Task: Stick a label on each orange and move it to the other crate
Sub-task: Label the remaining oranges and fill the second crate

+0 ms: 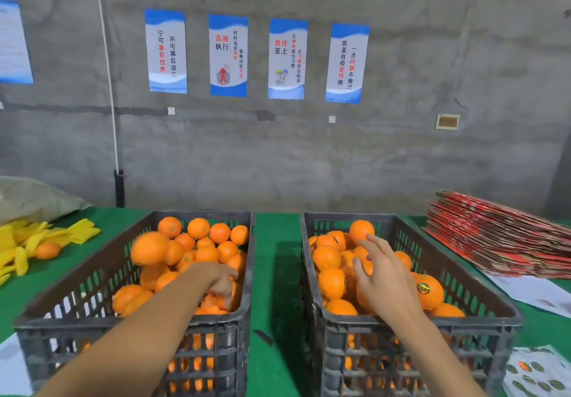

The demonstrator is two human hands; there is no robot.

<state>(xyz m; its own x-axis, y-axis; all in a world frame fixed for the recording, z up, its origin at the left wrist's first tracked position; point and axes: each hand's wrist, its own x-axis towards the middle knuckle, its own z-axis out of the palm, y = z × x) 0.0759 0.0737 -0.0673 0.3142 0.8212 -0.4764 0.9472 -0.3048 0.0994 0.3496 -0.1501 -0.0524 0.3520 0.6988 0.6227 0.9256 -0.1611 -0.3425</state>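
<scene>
Reaching down into the left crate [92, 276], the left hand [221, 282] lies among the oranges [197, 251] with fingers curled downward, though whether they grip a fruit cannot be told. The right hand [381, 273] hovers over the right crate [482, 288], fingers spread and holding nothing, beside a labelled orange [429, 290]; a sticker sheet [537, 372] lies on the green table [275, 273] at lower right
</scene>
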